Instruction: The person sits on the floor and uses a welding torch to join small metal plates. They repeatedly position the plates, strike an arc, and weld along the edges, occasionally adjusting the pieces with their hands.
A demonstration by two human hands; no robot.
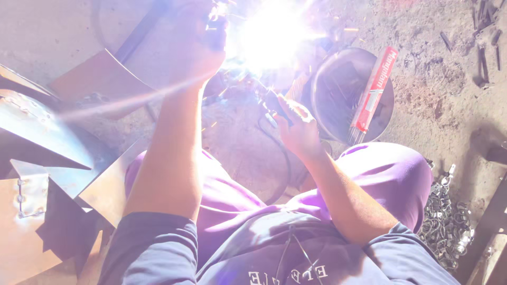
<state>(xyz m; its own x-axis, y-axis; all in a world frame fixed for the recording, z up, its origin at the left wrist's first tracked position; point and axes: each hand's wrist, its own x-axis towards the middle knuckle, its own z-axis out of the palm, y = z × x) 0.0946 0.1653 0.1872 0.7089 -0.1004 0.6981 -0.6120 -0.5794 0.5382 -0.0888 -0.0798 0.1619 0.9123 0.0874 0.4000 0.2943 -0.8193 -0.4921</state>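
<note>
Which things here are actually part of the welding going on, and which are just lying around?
In use:
- right hand gripping the welding holder
- left hand raised beside the bright arc
- black cable trailing from the holder

Lying about:
- round pan with a red rod packet
- steel sheets
- pile of small metal rings
- scrap bits on the floor

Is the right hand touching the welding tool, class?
Touching: the head view shows the right hand wrapped around the welding tool, with no gap.
</note>
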